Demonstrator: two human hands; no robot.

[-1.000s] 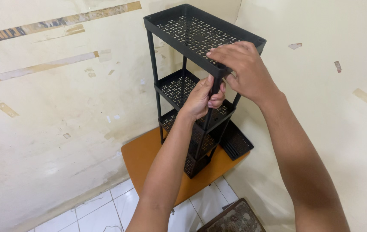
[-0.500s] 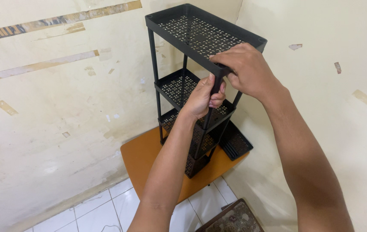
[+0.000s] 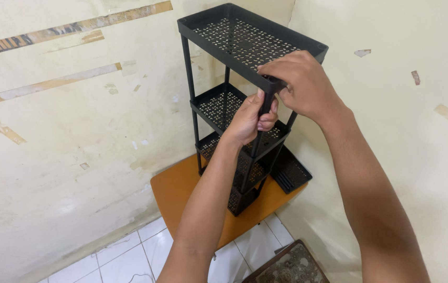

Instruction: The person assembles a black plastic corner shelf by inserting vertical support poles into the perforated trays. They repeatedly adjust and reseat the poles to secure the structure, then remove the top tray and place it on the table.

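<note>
1. A black plastic shelf rack (image 3: 234, 105) with perforated trays stood on an orange table (image 3: 182, 194) pushed into the corner of two cream walls (image 3: 67, 131).
2. The top tray (image 3: 245, 42) sat at about 12 o'clock from the person, tilted a little, its near corner under the right hand.
3. The left hand (image 3: 247, 119) was curled shut around the near upright post (image 3: 258, 141) just under that top tray, fingers wrapped and thumb pointing up along the post.
4. The right hand (image 3: 300, 84) was clamped over the near corner of the top tray, fingers bent down over the rim, directly above the left hand and nearly touching it.
5. A spare black tray (image 3: 289, 173) leaned against the right wall at roughly 4 o'clock from the rack's base, resting on the table.
6. White floor tiles (image 3: 129, 257) showed below, and a patterned brown mat (image 3: 287, 267) lay at 6 o'clock.
</note>
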